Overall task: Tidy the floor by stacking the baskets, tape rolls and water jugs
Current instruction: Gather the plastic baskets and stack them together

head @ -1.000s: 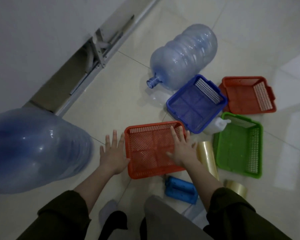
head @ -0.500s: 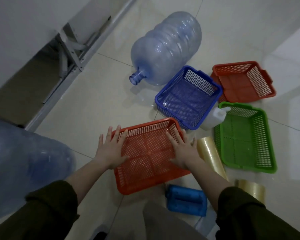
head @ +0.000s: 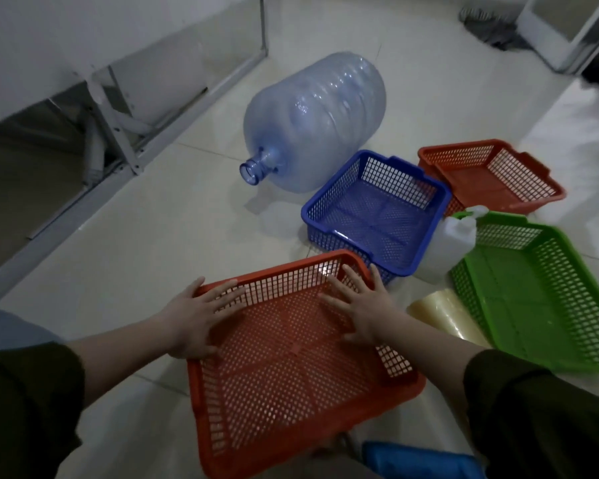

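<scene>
Since a second ago the orange-red perforated plastic basket [head: 291, 375] has drawn nearer and turned askew, near centre, just before the blue mesh plastic basket [head: 377, 216]. Left hand [head: 196, 318] and right hand [head: 363, 311] lie flat on it, fingers spread. Basket stacking seems begun; the next move calls for gripping its rims and nesting it.

Orange mesh basket [head: 291, 357], blue basket [head: 377, 216], green basket [head: 540, 292], pale-blue jug [head: 312, 122].

- Dim, cool indoor light leaves the colours muted.
- A washed-out bright patch lies on the floor [head: 574, 133] at the right edge.
- Small glints dot the water jug [head: 325, 108], with a soft shadow beneath it.
- Straight lines bend near the edges, and the sleeves [head: 25, 409] at the bottom are blurred.
</scene>
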